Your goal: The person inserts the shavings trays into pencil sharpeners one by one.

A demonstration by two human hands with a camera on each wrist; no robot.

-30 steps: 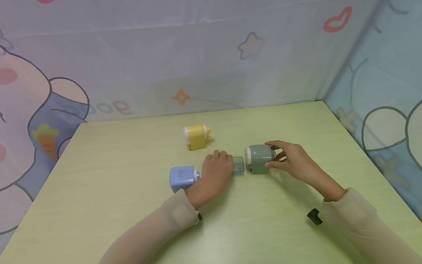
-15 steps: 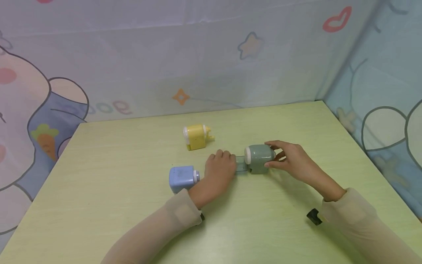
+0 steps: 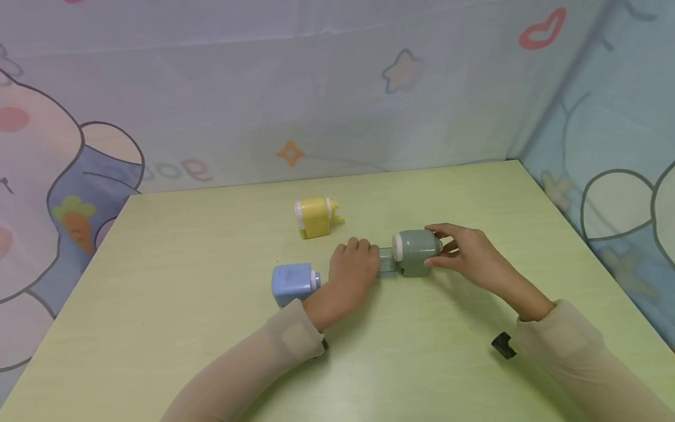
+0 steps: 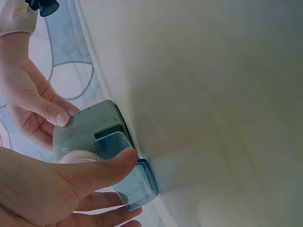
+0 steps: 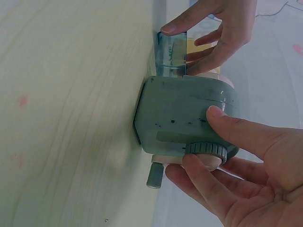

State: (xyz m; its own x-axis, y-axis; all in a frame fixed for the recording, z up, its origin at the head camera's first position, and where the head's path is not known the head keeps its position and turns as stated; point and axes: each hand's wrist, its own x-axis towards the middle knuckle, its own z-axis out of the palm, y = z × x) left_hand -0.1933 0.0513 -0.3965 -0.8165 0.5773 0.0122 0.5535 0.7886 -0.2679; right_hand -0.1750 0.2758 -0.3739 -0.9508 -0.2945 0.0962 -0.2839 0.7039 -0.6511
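A green crank pencil sharpener [image 3: 416,249] stands on the table at right of centre in the head view. My right hand [image 3: 469,255] grips it at the crank end, with the thumb [image 5: 227,120] on the body and fingers by the ribbed knob [image 5: 207,150]. The crank handle [image 5: 155,176] points away from the fingers. On the other side, my left hand [image 3: 352,275] pinches a clear bluish shavings drawer [image 4: 142,187] between thumb and fingers. The drawer's inner end sits in the slot at the sharpener's base; its outer part sticks out.
A blue pencil sharpener [image 3: 292,281] stands just left of the left hand, close to the wrist. Farther back is a yellow pencil sharpener [image 3: 314,215] with its crank to the right. A printed cloth [image 3: 337,105] hangs behind the table [image 3: 211,234].
My left hand has moved slightly right, carrying the drawer from beside the green pencil sharpener into its base slot. The right hand and the sharpener have stayed in place.
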